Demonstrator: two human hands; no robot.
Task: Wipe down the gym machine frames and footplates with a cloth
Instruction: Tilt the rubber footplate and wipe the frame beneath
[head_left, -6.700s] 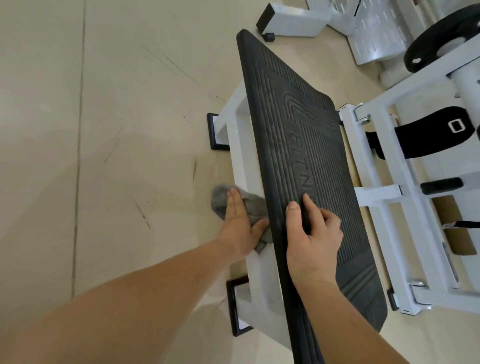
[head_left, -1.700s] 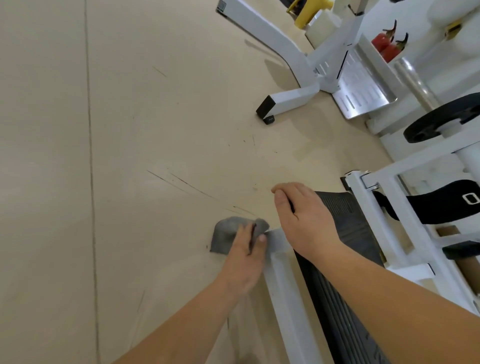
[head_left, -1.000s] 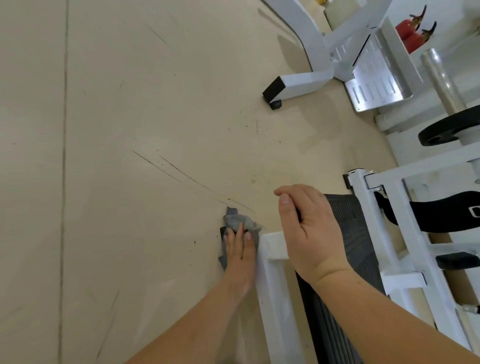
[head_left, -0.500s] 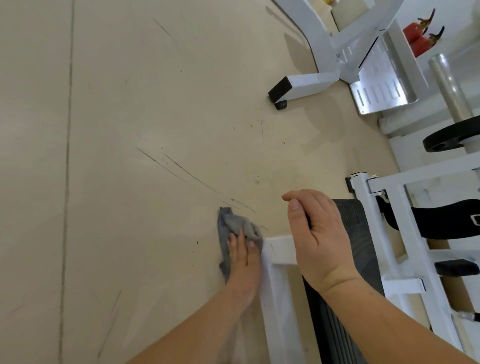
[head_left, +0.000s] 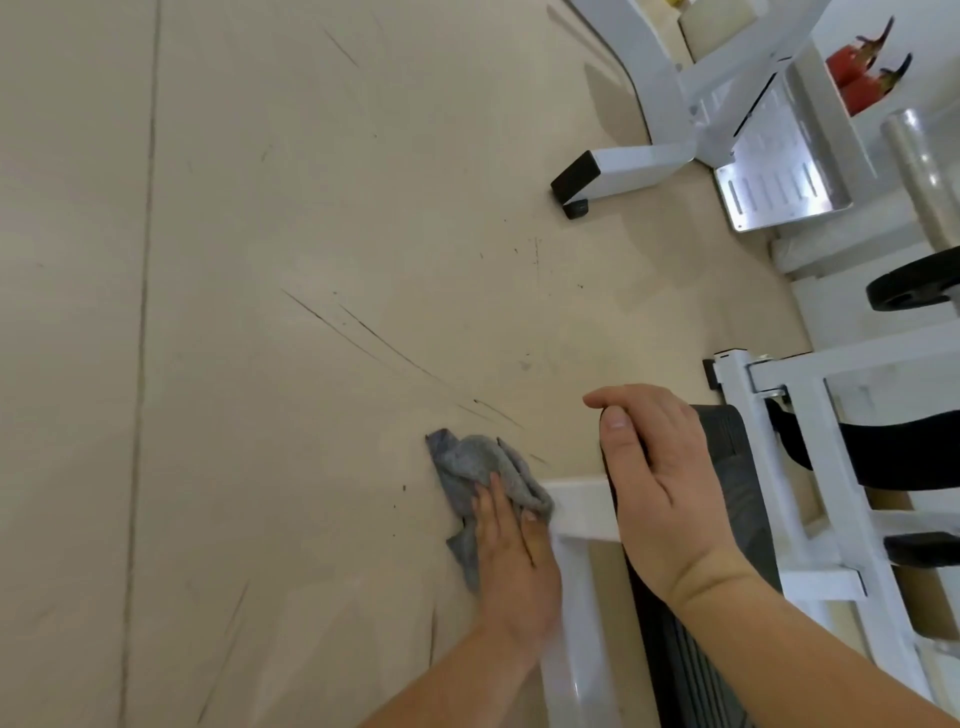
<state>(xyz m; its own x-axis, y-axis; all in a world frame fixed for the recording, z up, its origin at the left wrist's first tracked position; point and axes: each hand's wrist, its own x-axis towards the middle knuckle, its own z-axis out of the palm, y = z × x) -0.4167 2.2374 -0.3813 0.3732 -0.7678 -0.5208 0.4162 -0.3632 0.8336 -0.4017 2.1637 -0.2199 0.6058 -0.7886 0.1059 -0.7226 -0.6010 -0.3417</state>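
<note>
Head-camera view of two bare hands at the corner of a white machine frame (head_left: 583, 512) standing on a beige floor (head_left: 260, 312). Left hand (head_left: 511, 566): fingers extended and close together, palm down, pressing a crumpled grey cloth (head_left: 465, 465) against the outer side of the frame's corner, where a short cross-member meets a long rail running toward the viewer. The cloth is bunched beyond and beside the fingertips; one fold sits against the frame corner, and a loose tail trails along the floor beside the hand. Right hand (head_left: 660, 493): fingers curled over the far edge of the black ribbed footplate (head_left: 727, 457), thumb laid straight along its near edge, so that the plate's end is gripped between them. The footplate lies just to the right of the white rail, and its ribbed surface runs on below the right forearm. Further right, a second white upright (head_left: 810, 467) of the same machine stands beside the footplate, with a black strap (head_left: 909, 452) behind it and a black weight plate (head_left: 914, 286) above. At upper right, the white leg of another machine (head_left: 636, 161) ends in a black cap (head_left: 574, 176), next to a perforated metal panel (head_left: 779, 171). Dark scuff lines (head_left: 363, 332) cross the floor beyond the cloth.
</note>
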